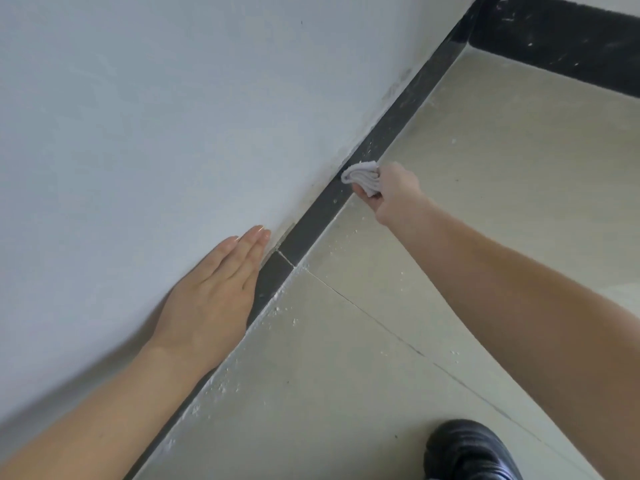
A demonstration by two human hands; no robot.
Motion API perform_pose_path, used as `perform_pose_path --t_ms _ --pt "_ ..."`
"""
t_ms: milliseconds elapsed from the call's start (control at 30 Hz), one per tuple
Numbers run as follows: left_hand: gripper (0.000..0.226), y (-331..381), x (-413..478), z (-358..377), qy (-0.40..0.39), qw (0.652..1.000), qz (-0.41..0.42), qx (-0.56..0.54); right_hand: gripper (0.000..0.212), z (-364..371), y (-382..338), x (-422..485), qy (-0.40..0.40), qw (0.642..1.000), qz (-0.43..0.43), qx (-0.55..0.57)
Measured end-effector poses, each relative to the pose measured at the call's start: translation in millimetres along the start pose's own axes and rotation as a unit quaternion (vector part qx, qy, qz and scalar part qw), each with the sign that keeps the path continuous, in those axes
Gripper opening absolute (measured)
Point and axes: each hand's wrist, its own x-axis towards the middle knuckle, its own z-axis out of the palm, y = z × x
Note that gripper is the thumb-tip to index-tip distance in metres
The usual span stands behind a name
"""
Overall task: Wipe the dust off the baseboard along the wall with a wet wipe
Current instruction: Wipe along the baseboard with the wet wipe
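Baseboard (313,221), a dark strip, runs along the foot of the pale wall (138,133), its long axis slanting from the lower left of your view up to the upper right. There it meets a second dark strip (554,46) at the room's corner. Your right hand (394,192) reaches out along it and grips a bunched white wet wipe (362,176), fingers curled round the cloth. The wipe is pressed against the upper edge of the baseboard, where it joins the wall, about halfway along the visible run. Your left hand (207,296) lies flat on the wall just above the baseboard, nearer to you. Its fingers (249,251) are straight and held together, pointing along the strip toward the wipe, and they hold nothing. A thin vertical seam crosses the baseboard just past your left fingertips. White specks (225,382) lie on the tiled floor (450,237) along the foot of the strip, and more pale marks show on the stretch beyond the wipe. Your black shoe (467,452) stands on the floor at the bottom right.
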Motion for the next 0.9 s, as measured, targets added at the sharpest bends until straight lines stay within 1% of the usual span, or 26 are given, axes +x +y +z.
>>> perform_pose_path --t_ms 33,100,133,167,233,267,300,367,433,467,500,533,567,600,667,733,767,800,833,867,900 --pt "0.068 1 3 2 0.004 1.000 -0.004 -0.001 0.021 -5 -2 1 0.008 0.999 0.017 0.037" --pt "0.068 3 11 4 0.011 1.000 -0.008 -0.001 0.017 -18 7 -8 0.032 0.997 0.063 0.012" --pt "0.069 3 14 5 0.014 1.000 -0.009 -0.004 0.015 -20 21 -16 0.017 0.995 0.096 -0.025" --pt "0.069 5 17 6 0.019 1.000 -0.009 -0.012 0.013 -20 38 -25 -0.010 0.988 0.127 -0.089" --pt "0.071 6 19 6 0.025 1.000 -0.007 -0.008 0.011 -10 64 -39 -0.081 0.967 0.171 -0.170" --pt "0.071 6 19 7 0.028 1.000 -0.003 0.003 0.010 -3 69 -43 -0.102 0.962 0.170 -0.187" --pt "0.072 6 19 8 0.025 1.000 0.000 0.014 0.010 4 66 -41 -0.110 0.961 0.146 -0.207" --pt "0.069 7 21 7 0.024 1.000 -0.018 0.004 0.022 17 47 -23 -0.081 0.962 0.073 -0.249" --pt "0.068 9 26 6 0.029 0.999 -0.029 0.006 0.034 24 22 -9 -0.037 0.966 0.024 -0.253" --pt "0.069 11 30 8 0.040 0.999 -0.033 0.009 0.034 24 11 -5 -0.020 0.968 0.004 -0.250" --pt "0.070 13 35 9 0.052 0.998 -0.035 0.009 0.026 23 2 -6 -0.001 0.971 -0.015 -0.240" --pt "0.073 16 41 9 0.059 0.997 -0.041 0.006 0.013 21 -7 -9 0.014 0.974 -0.028 -0.224" --pt "0.074 18 47 9 0.063 0.997 -0.047 0.001 0.007 19 -15 -11 0.027 0.977 -0.045 -0.206" --pt "0.074 20 53 8 0.065 0.996 -0.053 -0.005 0.017 17 -22 -11 0.041 0.980 -0.061 -0.186" --pt "0.074 23 61 7 0.057 0.996 -0.066 -0.020 0.023 12 -31 -13 0.062 0.983 -0.064 -0.163" --pt "0.076 21 67 8 0.058 0.996 -0.061 -0.021 0.025 9 -30 -21 0.086 0.982 -0.015 -0.167" --pt "0.078 19 70 5 0.043 0.997 -0.054 -0.025 0.028 8 -28 -27 0.086 0.983 0.013 -0.164" --pt "0.079 18 74 2 0.033 0.999 -0.038 -0.017 0.028 5 -22 -31 0.074 0.979 0.027 -0.188" --pt "0.078 17 78 0 0.030 0.999 -0.027 -0.012 0.026 0 -14 -36 0.051 0.970 0.028 -0.235" --pt "0.076 17 85 1 0.038 0.999 -0.023 -0.005 0.024 -2 -7 -39 0.028 0.960 0.025 -0.277" --pt "0.074 16 93 0 0.041 0.999 -0.024 -0.004 0.022 -6 0 -40 0.009 0.956 0.023 -0.293"
